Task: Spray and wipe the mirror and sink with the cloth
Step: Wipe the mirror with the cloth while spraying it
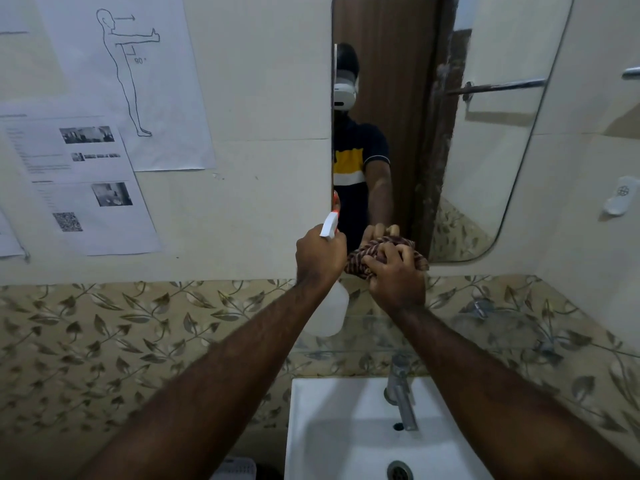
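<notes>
Pale wall tiles [263, 98] fill the upper part of the bathroom, with a band of leaf-patterned tiles [104, 334] running below them. Printed sheets [114, 81] are stuck to the wall on the left, one showing an outlined standing figure with an arm stretched forward. Right of them hangs the mirror [485, 133], tall with rounded corners, reflecting a wooden door, a towel rail and the person in a dark shirt with a yellow and white band.

At the mirror's lower left corner both hands are raised side by side. The left hand [320, 252] has its grip clenched around the neck of a white spray bottle [329, 306], whose body hangs below the fist and whose orange-tipped nozzle sits just beside the mirror's edge. The right hand [396, 275] has its grip grasping a bunched, brown striped cloth [363, 252], which is pressed against the glass near the mirror's bottom edge.

Below the arms sits the white sink [346, 427], with a metal tap [401, 396] at its back and a drain [400, 471] at the frame's lower edge.
</notes>
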